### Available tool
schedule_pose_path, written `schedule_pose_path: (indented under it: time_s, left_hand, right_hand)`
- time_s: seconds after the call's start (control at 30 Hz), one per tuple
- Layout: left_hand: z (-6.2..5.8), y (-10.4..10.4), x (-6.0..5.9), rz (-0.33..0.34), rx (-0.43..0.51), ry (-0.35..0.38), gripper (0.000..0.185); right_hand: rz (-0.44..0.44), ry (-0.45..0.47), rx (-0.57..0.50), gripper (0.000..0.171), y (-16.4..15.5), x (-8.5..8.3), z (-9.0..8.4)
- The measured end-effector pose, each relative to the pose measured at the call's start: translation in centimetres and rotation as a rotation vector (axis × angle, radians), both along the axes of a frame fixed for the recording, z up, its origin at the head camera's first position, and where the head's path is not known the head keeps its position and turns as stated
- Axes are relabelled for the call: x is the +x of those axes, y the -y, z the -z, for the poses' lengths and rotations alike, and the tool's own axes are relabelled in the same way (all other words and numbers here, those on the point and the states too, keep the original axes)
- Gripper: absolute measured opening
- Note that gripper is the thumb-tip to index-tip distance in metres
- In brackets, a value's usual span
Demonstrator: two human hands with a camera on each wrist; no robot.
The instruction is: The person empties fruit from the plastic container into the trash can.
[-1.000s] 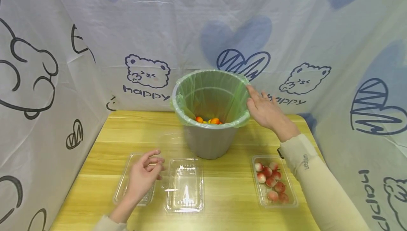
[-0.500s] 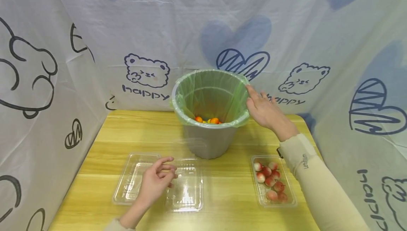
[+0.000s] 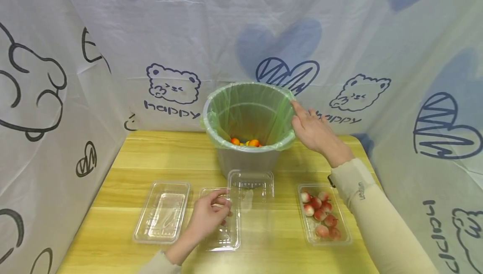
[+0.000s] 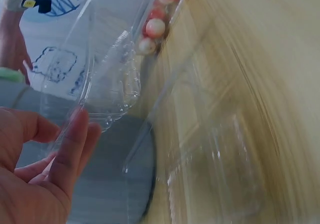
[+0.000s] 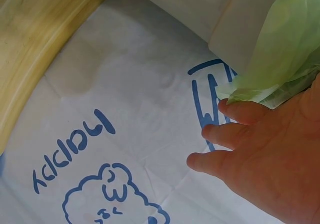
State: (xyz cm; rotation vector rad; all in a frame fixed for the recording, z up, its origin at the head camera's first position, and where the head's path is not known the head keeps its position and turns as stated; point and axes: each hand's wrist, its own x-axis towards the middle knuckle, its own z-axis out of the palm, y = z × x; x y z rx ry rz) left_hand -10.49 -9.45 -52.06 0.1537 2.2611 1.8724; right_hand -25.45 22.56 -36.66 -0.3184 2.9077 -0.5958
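Note:
My left hand [image 3: 209, 213] pinches the edge of a clear plastic container [image 3: 250, 182] between thumb and fingers. In the left wrist view this container [image 4: 107, 78] is tilted up in front of the bin. Beneath the hand lies a second clear container [image 3: 222, 240] on the table, partly covered. A third clear container [image 3: 162, 213] sits to its left. My right hand [image 3: 313, 129] rests against the right rim of a grey bin [image 3: 245, 161] with a green liner [image 5: 285, 38]. Its visible fingers [image 5: 220, 134] are extended; its thumb is hard to make out. Small orange and yellow fruits [image 3: 253, 143] lie inside the bin.
A clear container [image 3: 343, 223] of red-and-white radish-like balls [image 3: 320, 213] stands at the right, beside my right forearm. The wooden table [image 3: 279, 249] meets printed cloth [image 3: 173, 22] at its back and sides.
My left hand has moved right, carrying the pinched container from the left side across to the front of the bin. My right hand has stayed at the rim.

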Motion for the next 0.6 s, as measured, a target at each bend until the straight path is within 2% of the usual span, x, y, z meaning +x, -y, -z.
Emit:
schedule_pose_path:
  time_s: [0.13,0.27,0.6]
  left_hand:
    - [0.3,-1.1,0.1,0.026,0.014,0.023,0.048]
    - [0.7,-2.0,0.3,0.043,0.004,0.011,0.048]
    - [1.7,-3.9,0.9,0.05,-0.001,0.013,0.05]
  right_hand:
    - [-0.002,-0.002,0.001,0.067,0.0,0.0,0.1]
    - [0.0,-0.004,-0.005,0.067,0.0,0.0,0.1]
    - [0.0,-0.004,-0.014,0.067,0.0,-0.1,0.0]
